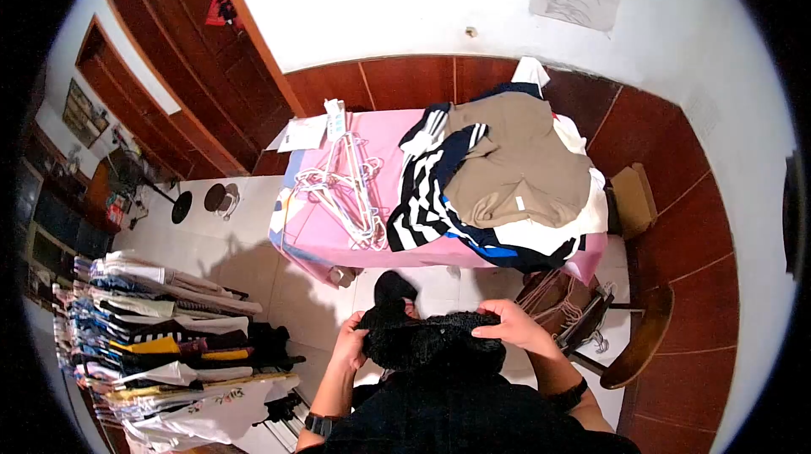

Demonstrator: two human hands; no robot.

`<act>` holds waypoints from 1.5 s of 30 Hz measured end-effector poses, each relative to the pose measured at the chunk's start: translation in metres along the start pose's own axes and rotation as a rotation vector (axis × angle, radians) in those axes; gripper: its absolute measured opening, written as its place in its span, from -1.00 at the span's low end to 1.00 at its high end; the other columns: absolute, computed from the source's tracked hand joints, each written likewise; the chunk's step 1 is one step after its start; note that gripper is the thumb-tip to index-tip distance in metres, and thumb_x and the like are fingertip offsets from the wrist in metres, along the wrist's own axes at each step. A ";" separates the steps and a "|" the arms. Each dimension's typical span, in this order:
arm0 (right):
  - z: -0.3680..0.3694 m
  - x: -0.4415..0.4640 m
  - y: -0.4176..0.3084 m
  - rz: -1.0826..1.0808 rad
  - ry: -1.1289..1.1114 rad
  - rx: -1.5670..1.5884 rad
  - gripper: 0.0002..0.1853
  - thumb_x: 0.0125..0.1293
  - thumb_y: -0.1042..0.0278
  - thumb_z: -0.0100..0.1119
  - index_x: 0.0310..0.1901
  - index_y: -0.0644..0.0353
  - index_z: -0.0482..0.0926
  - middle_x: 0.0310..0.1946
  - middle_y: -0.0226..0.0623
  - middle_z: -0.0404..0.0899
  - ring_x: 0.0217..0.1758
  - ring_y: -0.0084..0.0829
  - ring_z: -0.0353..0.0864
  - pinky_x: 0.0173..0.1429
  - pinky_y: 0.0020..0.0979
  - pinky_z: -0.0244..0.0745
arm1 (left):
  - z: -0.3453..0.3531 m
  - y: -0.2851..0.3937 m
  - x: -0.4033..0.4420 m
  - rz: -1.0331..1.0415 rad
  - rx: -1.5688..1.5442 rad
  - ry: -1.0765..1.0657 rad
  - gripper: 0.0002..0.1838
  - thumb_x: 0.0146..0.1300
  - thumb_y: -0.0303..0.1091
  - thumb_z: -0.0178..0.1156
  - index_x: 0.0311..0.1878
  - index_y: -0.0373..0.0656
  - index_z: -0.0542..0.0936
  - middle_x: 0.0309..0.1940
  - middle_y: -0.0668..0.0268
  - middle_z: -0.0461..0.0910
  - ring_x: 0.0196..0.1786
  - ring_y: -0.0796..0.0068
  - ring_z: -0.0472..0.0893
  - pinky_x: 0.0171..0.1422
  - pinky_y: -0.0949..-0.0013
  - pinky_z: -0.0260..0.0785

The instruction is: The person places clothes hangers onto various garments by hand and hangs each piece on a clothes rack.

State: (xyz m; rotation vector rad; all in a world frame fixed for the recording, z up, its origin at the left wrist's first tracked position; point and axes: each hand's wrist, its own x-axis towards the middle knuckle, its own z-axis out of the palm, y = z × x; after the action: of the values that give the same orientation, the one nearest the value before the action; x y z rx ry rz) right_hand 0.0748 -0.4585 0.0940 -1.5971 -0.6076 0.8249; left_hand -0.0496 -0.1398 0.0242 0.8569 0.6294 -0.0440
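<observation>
A black garment with a fuzzy, textured surface point(432, 344) is stretched between my two hands in front of my body. My left hand point(351, 342) is closed on its left end, and my right hand point(512, 325) pinches its upper right edge. Its lower part merges with my dark clothing, so its full shape and exact kind are hidden. Beyond it stands a table with a pink cloth point(384, 129). A pile of clothes lies on the table's right side, with a brown shirt point(519, 171) on top. White hangers point(351, 192) lie in a tangle to the left.
A rack of hung clothes point(169, 327) stands at the lower left. To the right are a wooden chair point(646, 336) and a brown bag with cords point(549, 298). A cardboard box point(634, 199) stands by the wall, and a stool point(216, 198) near the doors.
</observation>
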 end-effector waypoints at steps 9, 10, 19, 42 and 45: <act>0.059 0.022 -0.002 -0.027 0.144 0.111 -0.76 0.05 0.63 0.30 -0.41 0.17 0.38 -0.45 -0.56 0.36 -0.36 -0.69 0.35 -0.26 -0.61 0.26 | -0.105 -0.018 -0.019 0.211 0.407 0.056 -0.79 0.10 -0.73 0.04 -0.41 -0.13 0.39 -0.39 0.37 0.63 -0.40 0.46 0.54 -0.31 0.45 0.35; 0.065 0.025 -0.005 -0.020 0.174 0.143 -0.76 0.03 0.66 0.28 -0.40 0.17 0.39 -0.45 -0.55 0.37 -0.36 -0.70 0.36 -0.27 -0.62 0.27 | -0.098 -0.002 -0.039 0.307 0.840 0.134 -0.80 0.09 -0.73 0.03 -0.42 -0.15 0.39 -0.40 0.37 0.62 -0.39 0.48 0.55 -0.29 0.42 0.37; 0.113 0.069 -0.020 -0.071 0.229 -0.009 -0.72 -0.05 0.78 0.23 -0.38 0.19 0.42 -0.45 -0.51 0.48 -0.40 -0.68 0.46 -0.26 -0.60 0.37 | -0.194 -0.022 -0.039 0.278 0.794 0.047 -0.76 0.19 -0.66 -0.06 -0.20 -0.23 0.59 -0.37 0.32 0.62 -0.23 0.50 0.57 -0.09 0.41 0.44; 0.133 0.274 -0.039 0.006 -0.028 -0.780 -0.77 -0.03 0.46 0.31 -0.25 0.17 0.62 -0.32 -0.14 0.67 -0.23 -0.23 0.69 -0.13 -0.30 0.55 | -0.211 0.088 -0.048 0.230 0.068 0.184 -0.58 0.12 -0.80 0.09 0.04 -0.21 0.53 -0.14 0.38 0.59 -0.10 0.58 0.53 0.02 0.51 0.38; 0.119 0.321 -0.028 -0.094 -0.108 -0.721 -0.76 -0.02 0.45 0.32 -0.24 0.15 0.62 -0.32 -0.15 0.67 -0.23 -0.21 0.69 -0.13 -0.29 0.55 | -0.206 0.097 -0.030 0.085 0.181 0.234 -0.67 0.14 -0.76 0.15 -0.04 -0.24 0.57 -0.24 0.38 0.62 -0.17 0.57 0.57 0.00 0.50 0.42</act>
State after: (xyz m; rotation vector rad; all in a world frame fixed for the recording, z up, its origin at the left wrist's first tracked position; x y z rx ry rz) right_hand 0.1807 -0.1337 0.0550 -2.1534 -1.1369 0.6549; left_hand -0.1502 0.0661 0.0074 1.0731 0.8164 0.0784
